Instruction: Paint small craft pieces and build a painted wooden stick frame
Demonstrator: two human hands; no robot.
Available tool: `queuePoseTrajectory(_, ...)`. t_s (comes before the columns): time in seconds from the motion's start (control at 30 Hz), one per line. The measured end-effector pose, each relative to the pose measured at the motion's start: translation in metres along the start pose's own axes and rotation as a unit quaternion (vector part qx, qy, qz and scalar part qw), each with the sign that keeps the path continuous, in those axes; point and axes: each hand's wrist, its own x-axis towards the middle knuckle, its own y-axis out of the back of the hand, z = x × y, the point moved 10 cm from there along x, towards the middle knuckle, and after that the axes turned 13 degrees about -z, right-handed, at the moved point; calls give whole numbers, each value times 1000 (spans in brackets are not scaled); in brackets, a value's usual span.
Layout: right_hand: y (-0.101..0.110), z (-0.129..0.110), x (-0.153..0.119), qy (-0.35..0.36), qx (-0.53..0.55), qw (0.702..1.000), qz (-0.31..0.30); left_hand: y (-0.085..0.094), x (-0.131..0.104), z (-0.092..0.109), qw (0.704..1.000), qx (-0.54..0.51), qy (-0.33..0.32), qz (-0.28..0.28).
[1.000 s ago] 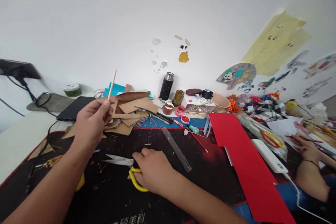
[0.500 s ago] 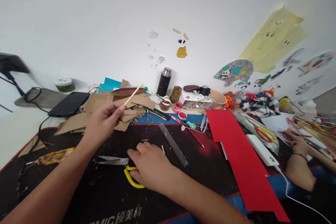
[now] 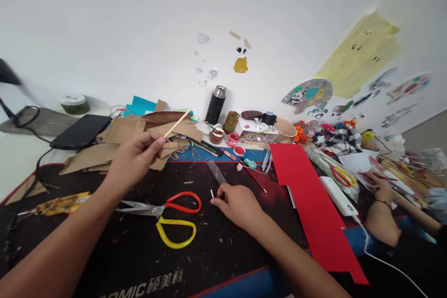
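My left hand (image 3: 141, 156) pinches a thin wooden stick (image 3: 177, 123), which points up and to the right above the mat. Low over the black mat (image 3: 216, 251), my right hand (image 3: 235, 202) has thumb and fingers close around a short piece of stick (image 3: 212, 193); whether it is gripped is hard to tell. Scissors with one red and one yellow handle (image 3: 176, 233) lie partly open on the mat, left of my right hand. A clear ruler (image 3: 215, 172) runs partly beneath that hand.
Red card (image 3: 303, 205) and a white power strip (image 3: 338, 195) lie to the right. Cardboard scraps (image 3: 124, 130), a black flask (image 3: 215, 106) and paint jars (image 3: 217, 135) line the back. Another person's hand (image 3: 380, 186) holds a red pen at far right.
My right hand has let go of the scissors and moved right to the short stick piece. The scissors now lie on the mat. My left hand still holds its stick; the view has shifted slightly.
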Motion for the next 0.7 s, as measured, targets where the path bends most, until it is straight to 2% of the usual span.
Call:
queuePoseTrajectory(0.13, -12, -10, 1, 7, -15, 1000, -15, -5, -1, 2, 1000, -9, 9, 2)
queuePoseTrajectory(0.3, -10, -27, 7, 48, -29, 998, -11, -10, -1, 9, 1000, 29, 5, 1)
queuePoseTrajectory(0.5, 9, -30, 29, 79, 43, 995, 53, -15, 0, 13, 996, 83, -15, -15)
queuePoseTrajectory(0.7, 36, -51, 53, 123, 74, 985, 99, -18, 1, 4, 995, 94, 9, -25)
